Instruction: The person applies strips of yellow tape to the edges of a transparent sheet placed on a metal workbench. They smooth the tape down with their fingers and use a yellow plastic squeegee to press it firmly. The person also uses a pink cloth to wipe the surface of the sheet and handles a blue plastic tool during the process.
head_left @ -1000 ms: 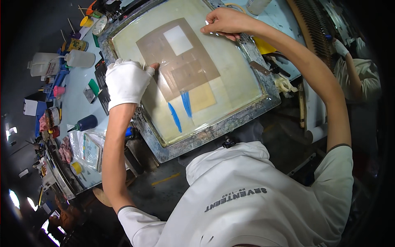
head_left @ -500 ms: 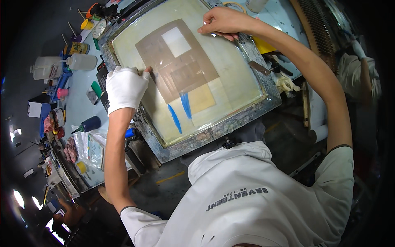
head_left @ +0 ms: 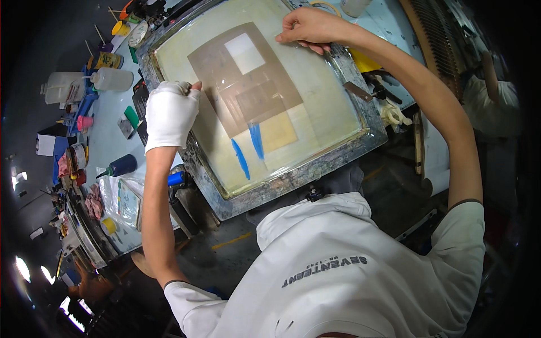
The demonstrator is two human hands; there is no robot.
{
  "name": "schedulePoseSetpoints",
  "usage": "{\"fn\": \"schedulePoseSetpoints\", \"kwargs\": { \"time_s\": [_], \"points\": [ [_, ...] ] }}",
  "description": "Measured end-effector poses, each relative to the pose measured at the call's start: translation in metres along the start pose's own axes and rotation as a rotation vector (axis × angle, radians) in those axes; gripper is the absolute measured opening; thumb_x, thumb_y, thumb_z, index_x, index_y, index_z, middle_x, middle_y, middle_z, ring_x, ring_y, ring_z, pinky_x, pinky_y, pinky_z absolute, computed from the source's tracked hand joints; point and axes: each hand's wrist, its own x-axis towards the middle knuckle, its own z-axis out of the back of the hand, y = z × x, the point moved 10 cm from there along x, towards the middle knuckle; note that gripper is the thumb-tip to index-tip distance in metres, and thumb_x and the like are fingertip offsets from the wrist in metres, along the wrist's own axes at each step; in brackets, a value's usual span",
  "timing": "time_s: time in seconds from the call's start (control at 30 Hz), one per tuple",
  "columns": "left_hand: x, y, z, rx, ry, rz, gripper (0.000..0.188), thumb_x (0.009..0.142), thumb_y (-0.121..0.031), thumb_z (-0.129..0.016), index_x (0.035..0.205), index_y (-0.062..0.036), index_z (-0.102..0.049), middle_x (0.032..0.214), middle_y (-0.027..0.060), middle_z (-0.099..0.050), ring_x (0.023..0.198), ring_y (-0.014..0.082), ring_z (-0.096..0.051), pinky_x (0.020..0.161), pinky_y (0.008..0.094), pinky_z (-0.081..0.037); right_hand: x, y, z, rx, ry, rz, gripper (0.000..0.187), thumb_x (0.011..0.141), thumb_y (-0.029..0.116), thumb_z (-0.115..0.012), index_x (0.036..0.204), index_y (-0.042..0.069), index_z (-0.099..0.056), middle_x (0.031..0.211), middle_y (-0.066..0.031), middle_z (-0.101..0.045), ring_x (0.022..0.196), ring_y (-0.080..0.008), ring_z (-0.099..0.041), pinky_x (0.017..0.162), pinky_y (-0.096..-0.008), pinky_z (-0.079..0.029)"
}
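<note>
Screen-printing frame (head_left: pixel 293 180) tilted across upper centre of pic, metal rim stained, mesh w/ brown rectangular stencil patch (head_left: pixel 248 84) and two blue ink streaks (head_left: pixel 248 149) below it. Left hand (head_left: pixel 169 112), white-gloved, curled shut on frame's left rim. Right hand (head_left: pixel 310 28), bare, fingers pressed flat on mesh at top right, not gripping. Bottles (head_left: pixel 112 79) on table, far left
</note>
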Motion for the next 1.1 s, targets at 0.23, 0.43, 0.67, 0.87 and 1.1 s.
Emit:
{"fn": "schedulePoseSetpoints", "kwargs": {
  "time_s": [0.23, 0.43, 0.67, 0.87, 1.1],
  "points": [
    [-0.004, -0.052, 0.069, -0.252, -0.126, -0.074, 0.031, 0.093, -0.023, -0.076, 0.076, 0.0020, -0.067, 0.071, 0.0098, -0.062, 0.064, 0.0222, -0.056, 0.063, 0.0337, -0.046, -0.011, 0.012, 0.001, 0.120, 0.001, 0.107, 0.037, 0.099, 0.033, -0.069, 0.079, 0.005, -0.056, 0.056, 0.0010, -0.052, 0.034, -0.0084, -0.049, 0.030, -0.0248, -0.033],
    [-0.032, -0.045, 0.099, -0.504, -0.162, 0.056, 0.025, 0.094, -0.014, -0.076, 0.077, 0.0001, -0.065, 0.069, 0.0060, -0.060, 0.065, 0.0143, -0.053, 0.063, 0.0291, -0.044, -0.005, -0.013, 0.013, 0.199, 0.051, -0.112, 0.032, 0.097, 0.034, -0.072, 0.109, 0.005, -0.069, 0.075, -0.0035, -0.065, 0.055, -0.0119, -0.059, 0.047, -0.0278, -0.042],
    [-0.100, -0.040, 0.034, -1.131, 0.083, 0.368, 0.026, 0.104, -0.024, -0.064, 0.101, 0.0004, -0.072, 0.089, -0.0015, -0.068, 0.081, 0.0050, -0.055, 0.077, 0.0212, -0.044, 0.013, -0.014, 0.018, 0.738, 0.020, -0.039, 0.020, 0.094, 0.023, -0.079, 0.098, 0.006, -0.070, 0.067, 0.0042, -0.054, 0.053, -0.0039, -0.044, 0.046, -0.0213, -0.030],
    [-0.137, -0.070, -0.001, -1.378, 0.276, 0.472, 0.031, 0.105, -0.022, -0.063, 0.125, 0.0020, -0.067, 0.109, 0.0031, -0.069, 0.090, 0.0098, -0.061, 0.085, 0.0247, -0.048, 0.027, 0.016, 0.031, 0.507, 0.077, 0.082, 0.014, 0.093, 0.018, -0.079, 0.095, 0.006, -0.072, 0.074, 0.0030, -0.064, 0.061, -0.0051, -0.056, 0.056, -0.0209, -0.043],
    [-0.158, -0.120, -0.050, -1.927, 0.462, 0.744, 0.073, 0.101, -0.036, -0.066, 0.155, 0.0032, -0.038, 0.119, 0.0129, -0.065, 0.095, 0.0185, -0.064, 0.092, 0.0328, -0.050, 0.065, 0.012, 0.003, 0.903, 0.256, 0.142, 0.015, 0.093, 0.011, -0.076, 0.105, 0.004, -0.073, 0.093, -0.0049, -0.072, 0.082, -0.0117, -0.067, 0.071, -0.0241, -0.055]
  ]
}}
